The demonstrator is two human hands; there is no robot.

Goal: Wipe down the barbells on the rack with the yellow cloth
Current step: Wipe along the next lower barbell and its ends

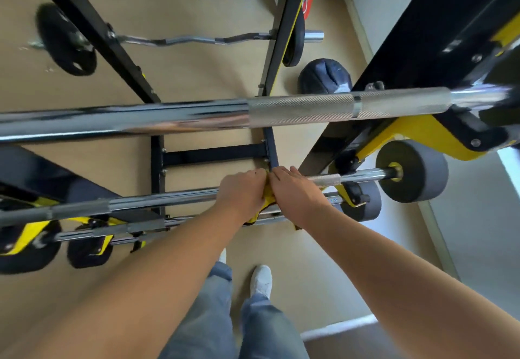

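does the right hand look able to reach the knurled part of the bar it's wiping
Probably yes. The right hand holds the yellow cloth on the barbell just beside the knurled section, and nothing crosses the bar between them; the rack hook sits further out.

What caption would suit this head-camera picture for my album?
Left hand and right hand, side by side, grip a yellow cloth on a chrome barbell on the rack.

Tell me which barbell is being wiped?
The thin barbell just below the thick chrome bar: left hand and right hand hold the yellow cloth on it; others untouched.
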